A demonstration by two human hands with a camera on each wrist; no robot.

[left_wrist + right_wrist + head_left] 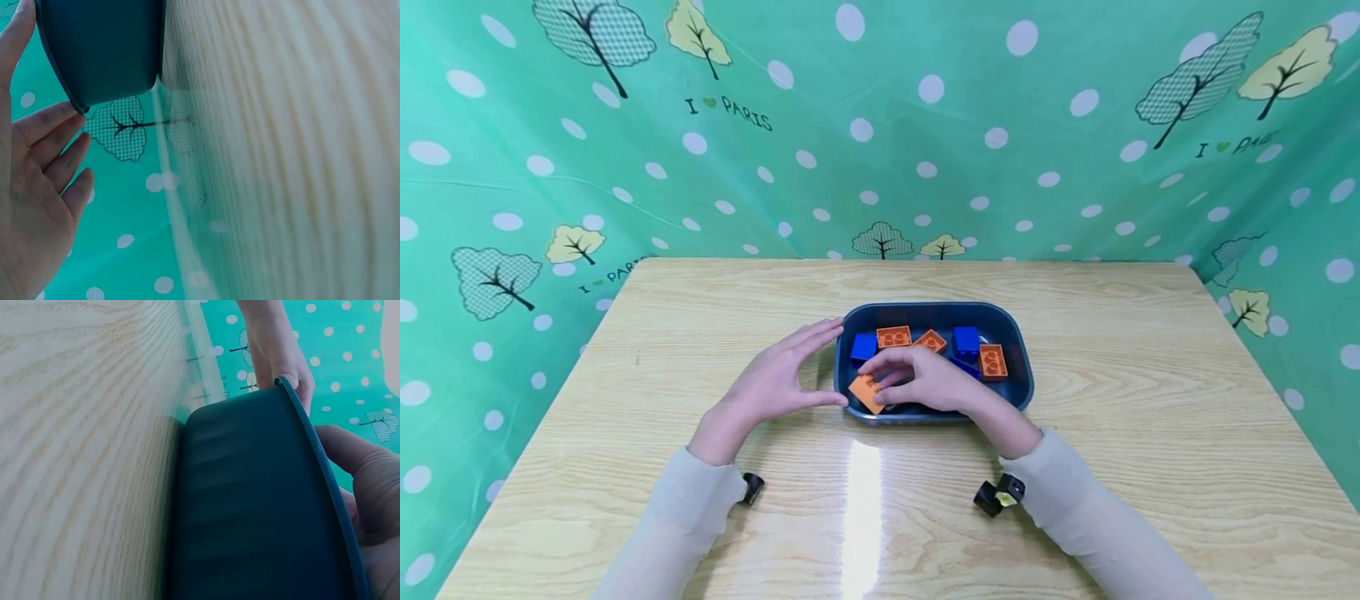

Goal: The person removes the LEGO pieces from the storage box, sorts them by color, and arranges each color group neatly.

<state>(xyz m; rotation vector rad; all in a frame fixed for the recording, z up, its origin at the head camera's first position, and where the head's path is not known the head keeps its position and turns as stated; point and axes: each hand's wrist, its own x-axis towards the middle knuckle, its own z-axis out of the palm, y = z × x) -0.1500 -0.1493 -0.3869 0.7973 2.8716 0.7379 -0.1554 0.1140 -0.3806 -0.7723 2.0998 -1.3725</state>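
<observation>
A dark blue-grey plastic bin (1022, 387) stands on the table with orange and blue toy bricks inside. My left hand (773, 375) spans the bin's left end, its thumb near the front corner and fingertips at the back corner. In the left wrist view, the fingers of that left hand (47, 181) are fairly straight and touch the rim. Reaching over the front rim, my right hand (928, 379) pinches an orange brick (867, 393) at the bin's left side. From the right wrist, the bin wall (250, 487) hides the brick and most fingertips.
Other bricks in the bin include a blue brick (863, 346) at the left, an orange brick (893, 336) at the back, a blue brick (966, 340) and an orange brick (992, 362) at the right. A green patterned cloth (880, 150) hangs behind the wooden table (1120, 417).
</observation>
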